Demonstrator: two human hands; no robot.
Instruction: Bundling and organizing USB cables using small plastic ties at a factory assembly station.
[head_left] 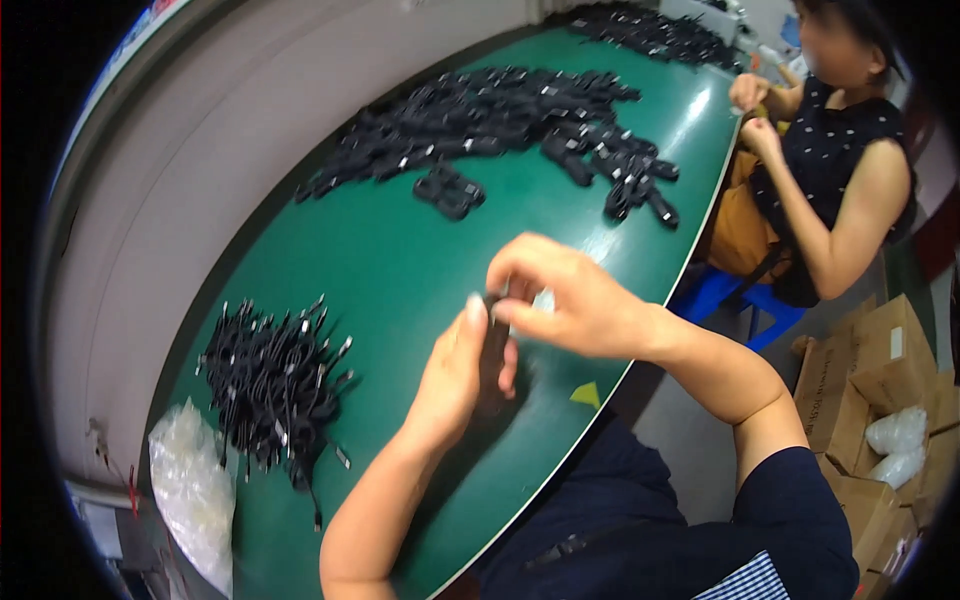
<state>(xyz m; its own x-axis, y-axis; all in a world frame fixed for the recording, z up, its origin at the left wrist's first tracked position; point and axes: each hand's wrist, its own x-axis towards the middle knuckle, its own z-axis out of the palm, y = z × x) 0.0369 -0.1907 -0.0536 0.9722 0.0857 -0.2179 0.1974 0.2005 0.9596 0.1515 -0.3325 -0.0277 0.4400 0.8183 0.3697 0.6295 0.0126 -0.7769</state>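
Off to the left of my hands, a loose heap of black cables (pixel 272 385) lay on the green tabletop (pixel 400 260), with a clear plastic bag (pixel 190 490) just beyond it. Farther ahead, a long spread of coiled black cables (pixel 500 120) ran across. To my right, another person (pixel 830 170) sat at the tabletop's edge, and cardboard boxes (pixel 860 380) stood beside me.

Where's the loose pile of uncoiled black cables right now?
In the head view, the loose cable pile lies on the green table, left of the left hand, beside a clear plastic bag.
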